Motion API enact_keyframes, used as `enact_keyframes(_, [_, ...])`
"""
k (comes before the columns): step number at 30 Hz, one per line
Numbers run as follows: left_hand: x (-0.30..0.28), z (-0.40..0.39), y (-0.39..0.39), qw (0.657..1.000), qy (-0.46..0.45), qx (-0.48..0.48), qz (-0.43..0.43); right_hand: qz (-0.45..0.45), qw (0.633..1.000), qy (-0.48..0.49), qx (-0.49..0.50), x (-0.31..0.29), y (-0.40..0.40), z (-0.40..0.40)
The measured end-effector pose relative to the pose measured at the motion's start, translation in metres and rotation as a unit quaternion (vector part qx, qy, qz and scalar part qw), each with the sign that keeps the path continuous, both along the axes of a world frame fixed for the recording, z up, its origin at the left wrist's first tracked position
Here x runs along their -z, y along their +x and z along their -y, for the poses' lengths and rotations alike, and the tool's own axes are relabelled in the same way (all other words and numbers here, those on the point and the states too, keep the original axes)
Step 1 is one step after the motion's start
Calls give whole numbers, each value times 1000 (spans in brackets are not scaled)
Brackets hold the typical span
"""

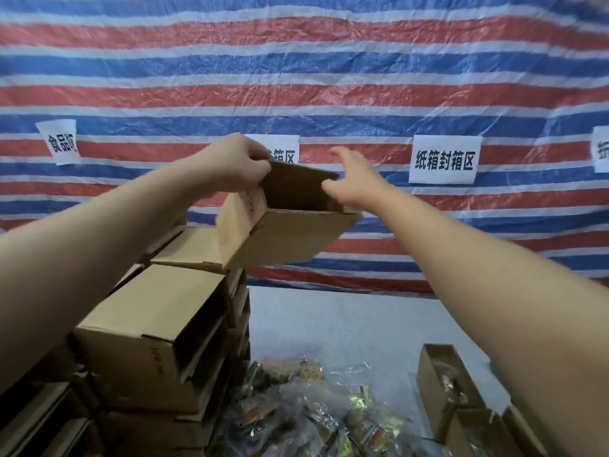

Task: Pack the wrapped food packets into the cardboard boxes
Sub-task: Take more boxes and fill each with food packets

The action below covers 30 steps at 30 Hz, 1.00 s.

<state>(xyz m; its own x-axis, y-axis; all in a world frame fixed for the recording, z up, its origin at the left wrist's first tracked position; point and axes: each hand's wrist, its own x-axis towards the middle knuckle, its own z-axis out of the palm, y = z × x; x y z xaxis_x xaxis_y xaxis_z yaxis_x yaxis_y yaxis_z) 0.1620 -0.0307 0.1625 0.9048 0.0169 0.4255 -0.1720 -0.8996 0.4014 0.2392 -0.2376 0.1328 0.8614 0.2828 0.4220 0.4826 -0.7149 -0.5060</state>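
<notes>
Left hand (pixel 239 163) pinches the open cardboard box (pixel 286 225); right hand (pixel 357 179) spread wide beside it.

1. A striped tarp (pixel 329 61) in red, blue and white hangs as a backdrop across the whole upper part of the frame, wrinkled in places.
2. A white paper sign (pixel 444 159) with black Chinese characters is stuck on the tarp right of centre.
3. A curled paper label (pixel 59 141) sits on the tarp at the left, tilted.
4. Another sign (pixel 286 148) at the centre is partly hidden.
5. A fourth sign (pixel 601 150) is cut off by the right edge.
6. A pale tabletop (pixel 362 324) fills the lower middle of the frame.
</notes>
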Motion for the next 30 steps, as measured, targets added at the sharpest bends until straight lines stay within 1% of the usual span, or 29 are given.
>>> enact_keyframes(3, [-4,18,-25,994,-70,63,-49,-12,996,-84,1,-13,-16,32])
enact_keyframes(5, [9,28,-41,987,-114,87,-71,-19,993,-114,1,-1,-37,49])
enact_keyframes(7, [38,39,-54,982,-144,87,-88,-18,993,-118,12,27,-63,63])
enact_keyframes(10, [110,58,-79,977,-159,86,-113,-43,987,-152,30,94,-109,86])
enact_keyframes(13, [207,80,-122,960,-166,98,-205,-143,965,-214,51,183,-164,105])
enact_keyframes(15, [270,88,-154,941,-188,98,-264,-207,951,-223,47,244,-203,112])
enact_keyframes(17, [322,91,-185,925,-204,97,-307,-254,940,-221,48,295,-240,114])
enact_keyframes(19, [364,90,-213,915,-209,97,-332,-292,932,-210,49,333,-271,114])
enact_keyframes(21, [396,88,-237,909,-205,96,-350,-311,924,-219,43,363,-295,112])
enact_keyframes(25, [436,84,-268,893,-234,92,-374,-315,919,-231,49,395,-322,108])
enact_keyframes(27, [445,85,-274,896,-240,84,-363,-301,924,-229,51,400,-327,107])
enact_keyframes(30, [447,90,-275,891,-268,83,-357,-292,928,-225,48,397,-324,112])
